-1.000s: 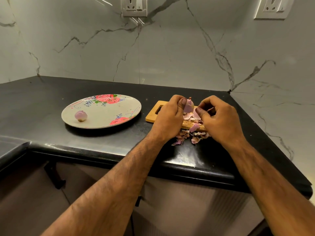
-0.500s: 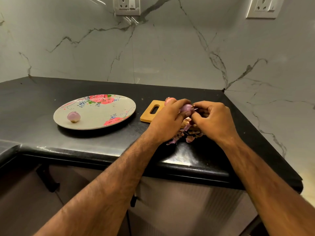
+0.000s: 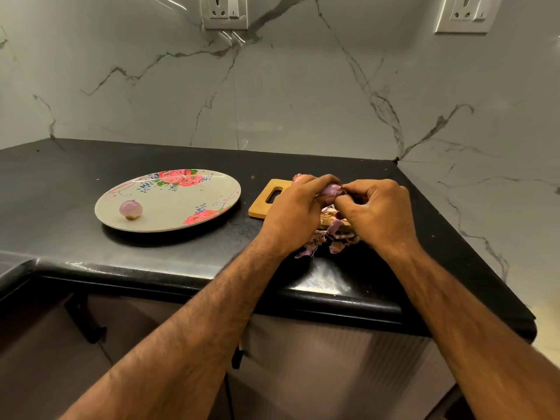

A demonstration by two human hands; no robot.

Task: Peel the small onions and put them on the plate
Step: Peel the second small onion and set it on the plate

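- Right now my left hand (image 3: 298, 212) and my right hand (image 3: 377, 215) meet over a wooden cutting board (image 3: 266, 201), both closed around one small onion (image 3: 331, 189); only its pale purple top shows between my fingertips.
- Toward me, the counter's front edge (image 3: 303, 289) runs close below my wrists; past my right hand the black counter ends at a marble side wall.
- Left of my grip lies open counter, then a flowered plate (image 3: 169, 221) holding one peeled onion (image 3: 131, 209) near its left rim.
- My hands hide most of the board; another onion (image 3: 300, 178) peeks out behind my left knuckles, hard to make out.
- Loose onion skins (image 3: 328, 239) lie heaped under my hands, spilling toward the counter's edge.
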